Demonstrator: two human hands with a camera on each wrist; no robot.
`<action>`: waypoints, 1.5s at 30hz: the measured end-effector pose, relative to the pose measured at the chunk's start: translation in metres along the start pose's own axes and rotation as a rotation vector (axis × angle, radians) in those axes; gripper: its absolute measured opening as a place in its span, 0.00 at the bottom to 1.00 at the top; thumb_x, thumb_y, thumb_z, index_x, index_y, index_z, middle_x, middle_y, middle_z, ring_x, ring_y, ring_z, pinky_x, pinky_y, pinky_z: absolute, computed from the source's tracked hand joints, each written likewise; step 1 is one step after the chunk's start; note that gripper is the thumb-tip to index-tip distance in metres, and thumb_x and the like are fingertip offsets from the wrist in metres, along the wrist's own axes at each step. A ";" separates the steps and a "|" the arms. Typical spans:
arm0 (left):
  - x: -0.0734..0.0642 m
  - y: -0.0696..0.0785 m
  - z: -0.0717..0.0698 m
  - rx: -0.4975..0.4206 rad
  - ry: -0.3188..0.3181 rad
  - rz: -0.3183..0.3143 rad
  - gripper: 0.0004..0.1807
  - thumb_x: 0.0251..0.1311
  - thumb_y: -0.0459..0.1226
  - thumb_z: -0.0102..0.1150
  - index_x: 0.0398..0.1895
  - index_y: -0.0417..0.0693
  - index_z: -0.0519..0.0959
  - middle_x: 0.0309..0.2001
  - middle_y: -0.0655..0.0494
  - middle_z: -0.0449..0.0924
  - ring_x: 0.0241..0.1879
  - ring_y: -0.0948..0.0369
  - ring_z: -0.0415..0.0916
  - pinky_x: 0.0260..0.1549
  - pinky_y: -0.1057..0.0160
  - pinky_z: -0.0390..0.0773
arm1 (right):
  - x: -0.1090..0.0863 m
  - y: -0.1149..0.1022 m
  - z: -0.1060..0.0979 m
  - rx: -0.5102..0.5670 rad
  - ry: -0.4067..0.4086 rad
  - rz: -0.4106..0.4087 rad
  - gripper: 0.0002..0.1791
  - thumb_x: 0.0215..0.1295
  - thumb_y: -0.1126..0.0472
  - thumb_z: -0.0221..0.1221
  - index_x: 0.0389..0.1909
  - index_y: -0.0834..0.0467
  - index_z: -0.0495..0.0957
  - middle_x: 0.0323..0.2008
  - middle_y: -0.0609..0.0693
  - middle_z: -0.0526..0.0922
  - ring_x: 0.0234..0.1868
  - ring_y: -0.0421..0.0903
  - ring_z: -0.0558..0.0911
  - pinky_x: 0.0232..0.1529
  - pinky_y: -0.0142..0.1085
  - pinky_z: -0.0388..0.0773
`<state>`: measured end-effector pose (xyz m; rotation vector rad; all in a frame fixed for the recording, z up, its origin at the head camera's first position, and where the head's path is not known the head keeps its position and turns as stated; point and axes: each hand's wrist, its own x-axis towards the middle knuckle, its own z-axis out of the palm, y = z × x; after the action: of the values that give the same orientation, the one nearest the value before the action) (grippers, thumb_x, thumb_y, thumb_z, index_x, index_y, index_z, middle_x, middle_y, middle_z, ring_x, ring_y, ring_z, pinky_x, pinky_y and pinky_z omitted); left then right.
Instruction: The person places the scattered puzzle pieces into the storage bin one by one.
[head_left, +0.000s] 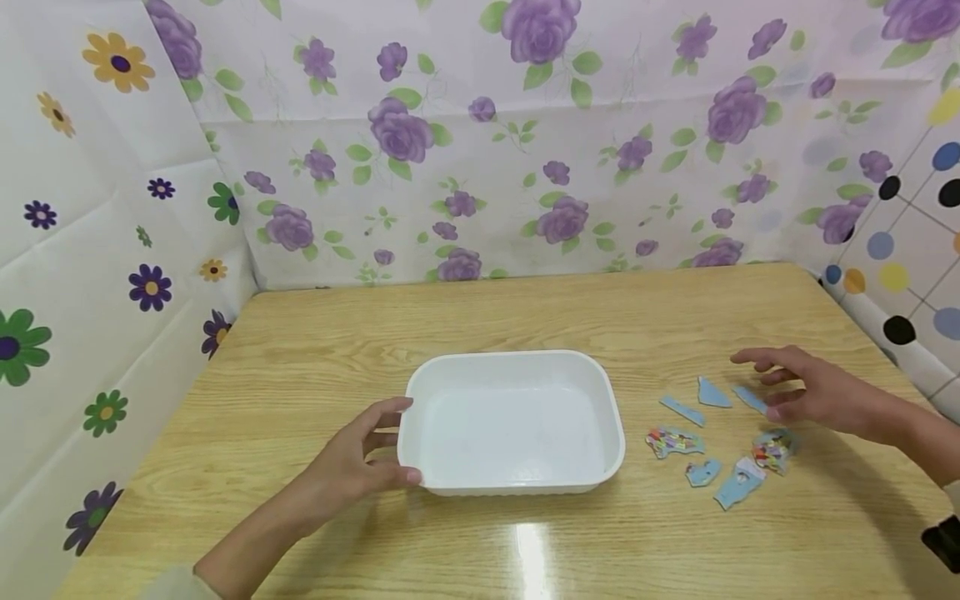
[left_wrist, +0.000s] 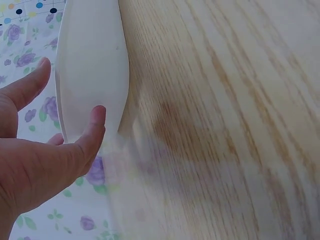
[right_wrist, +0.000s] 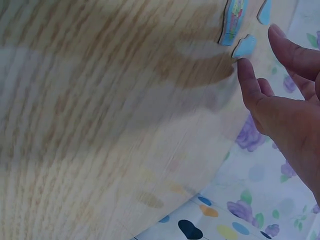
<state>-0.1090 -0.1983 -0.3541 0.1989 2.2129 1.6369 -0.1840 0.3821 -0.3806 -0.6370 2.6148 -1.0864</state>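
A white rectangular plastic tray (head_left: 517,433) with rounded corners sits near the middle of the table, nothing inside it. My left hand (head_left: 345,458) is at its left end, fingers spread, with fingertips and thumb right at the rim; the left wrist view shows the tray's side (left_wrist: 92,65) beyond the fingers. On the right, my right hand (head_left: 832,396) hovers palm down over puzzle pieces, fingers loosely bent. Its thumb overlaps the end of a narrow light-blue piece (head_left: 750,400). Close by lie a blue triangular piece (head_left: 713,394) and a blue strip (head_left: 682,411).
Nearer the front lie multicoloured pieces (head_left: 675,442) (head_left: 774,451), a small blue piece (head_left: 702,473) and a blue-and-white piece (head_left: 741,483). The wood-grain table (head_left: 337,333) is bordered by a purple-flowered sheet (head_left: 465,150) behind and patterned sheets at both sides.
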 end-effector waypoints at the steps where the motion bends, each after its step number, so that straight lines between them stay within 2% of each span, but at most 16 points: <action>1: 0.000 0.000 0.000 -0.003 -0.001 -0.004 0.47 0.48 0.37 0.74 0.71 0.52 0.57 0.65 0.45 0.61 0.63 0.48 0.64 0.51 0.56 0.77 | 0.000 0.001 0.001 -0.002 0.004 0.001 0.41 0.57 0.67 0.66 0.71 0.58 0.58 0.63 0.59 0.57 0.52 0.23 0.68 0.43 0.28 0.78; 8: 0.000 -0.001 0.000 -0.015 -0.008 -0.029 0.48 0.49 0.37 0.73 0.71 0.54 0.56 0.65 0.45 0.61 0.64 0.48 0.63 0.53 0.54 0.76 | -0.002 0.011 0.002 -0.071 0.023 0.027 0.40 0.56 0.66 0.67 0.69 0.58 0.61 0.57 0.62 0.58 0.50 0.23 0.63 0.42 0.26 0.77; 14: 0.001 -0.003 0.000 -0.026 -0.001 -0.039 0.47 0.49 0.38 0.73 0.71 0.56 0.57 0.66 0.45 0.62 0.65 0.47 0.63 0.54 0.53 0.75 | -0.001 0.021 0.003 -0.112 0.043 -0.021 0.35 0.55 0.67 0.68 0.65 0.58 0.68 0.54 0.59 0.59 0.50 0.24 0.61 0.40 0.25 0.74; 17: 0.001 -0.004 0.000 -0.034 0.006 -0.040 0.47 0.48 0.37 0.74 0.71 0.56 0.57 0.65 0.45 0.62 0.65 0.47 0.63 0.54 0.52 0.75 | 0.000 0.024 0.003 -0.104 0.038 -0.024 0.31 0.56 0.67 0.67 0.62 0.58 0.71 0.54 0.58 0.58 0.47 0.29 0.63 0.37 0.26 0.72; 21: 0.001 -0.004 0.001 -0.033 0.012 -0.038 0.47 0.47 0.37 0.74 0.70 0.57 0.58 0.65 0.45 0.63 0.64 0.48 0.64 0.54 0.52 0.75 | 0.001 0.026 0.003 -0.081 0.035 -0.020 0.27 0.57 0.67 0.66 0.59 0.59 0.74 0.53 0.56 0.57 0.37 0.40 0.63 0.31 0.29 0.68; 24: 0.001 -0.003 0.000 -0.032 0.012 -0.038 0.47 0.47 0.37 0.75 0.70 0.57 0.58 0.66 0.46 0.63 0.64 0.49 0.65 0.54 0.52 0.75 | 0.002 0.028 0.004 -0.071 0.047 -0.035 0.25 0.57 0.68 0.66 0.57 0.60 0.75 0.53 0.54 0.57 0.35 0.41 0.63 0.30 0.30 0.67; 33: 0.002 -0.002 0.000 -0.042 -0.009 -0.044 0.47 0.49 0.37 0.73 0.70 0.57 0.57 0.66 0.46 0.61 0.64 0.48 0.63 0.55 0.52 0.74 | 0.001 0.040 0.007 -0.121 0.091 -0.127 0.24 0.55 0.71 0.66 0.55 0.60 0.78 0.51 0.46 0.61 0.45 0.34 0.62 0.36 0.24 0.68; 38: 0.003 -0.002 0.000 -0.038 -0.002 -0.048 0.47 0.48 0.37 0.74 0.70 0.58 0.58 0.66 0.47 0.62 0.64 0.48 0.64 0.55 0.52 0.74 | -0.001 0.042 0.003 -0.097 0.053 -0.084 0.26 0.55 0.69 0.67 0.57 0.59 0.77 0.54 0.49 0.58 0.50 0.28 0.62 0.43 0.17 0.66; 45: 0.001 -0.002 0.000 -0.034 0.001 -0.045 0.47 0.48 0.37 0.74 0.71 0.58 0.57 0.66 0.46 0.62 0.64 0.48 0.64 0.55 0.53 0.74 | 0.000 0.043 0.004 -0.073 0.051 -0.089 0.27 0.53 0.70 0.67 0.57 0.60 0.77 0.53 0.49 0.58 0.50 0.27 0.64 0.43 0.17 0.66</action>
<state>-0.1101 -0.1988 -0.3567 0.1383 2.1734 1.6495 -0.1954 0.4073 -0.4144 -0.7583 2.7040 -1.0500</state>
